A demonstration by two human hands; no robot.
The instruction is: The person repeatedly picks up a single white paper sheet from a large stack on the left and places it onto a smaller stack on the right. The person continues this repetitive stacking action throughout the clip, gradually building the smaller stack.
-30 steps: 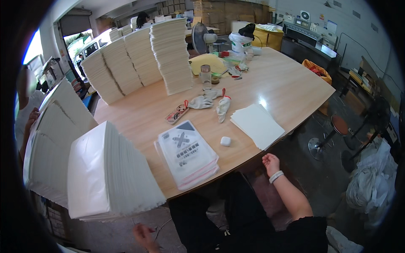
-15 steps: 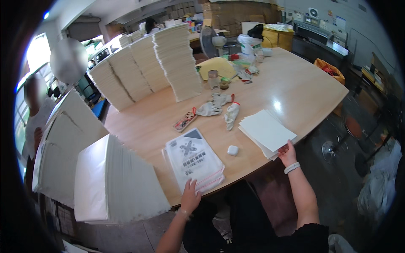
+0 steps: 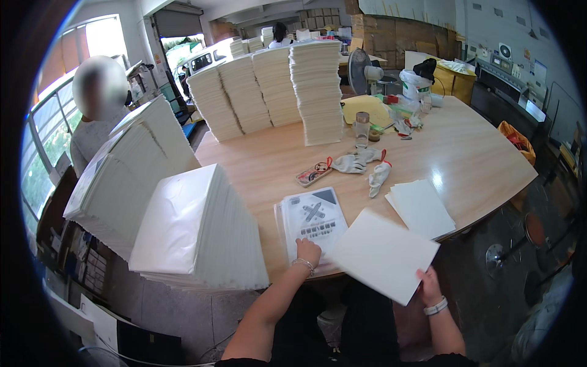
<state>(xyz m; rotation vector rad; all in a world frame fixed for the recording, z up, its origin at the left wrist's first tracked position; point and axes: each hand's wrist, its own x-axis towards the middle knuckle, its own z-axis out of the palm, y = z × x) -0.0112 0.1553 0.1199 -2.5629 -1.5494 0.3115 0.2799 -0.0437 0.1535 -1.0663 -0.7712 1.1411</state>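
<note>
The sheet (image 3: 384, 255) is plain white, the table (image 3: 489, 164) pale tan.

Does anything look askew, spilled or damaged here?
Slightly askew: the loose white sheets beyond the right hand are fanned out, edges uneven. Gloves lie crumpled near the clear cup. No spill or damage stands out.

Short black sleeves (image 3: 448, 359) and black trousers (image 3: 367, 321); a thin, pale bracelet (image 3: 303, 263) circles the left wrist (image 3: 307, 260), a flat whitish band (image 3: 436, 307) the right wrist (image 3: 433, 300).
</note>
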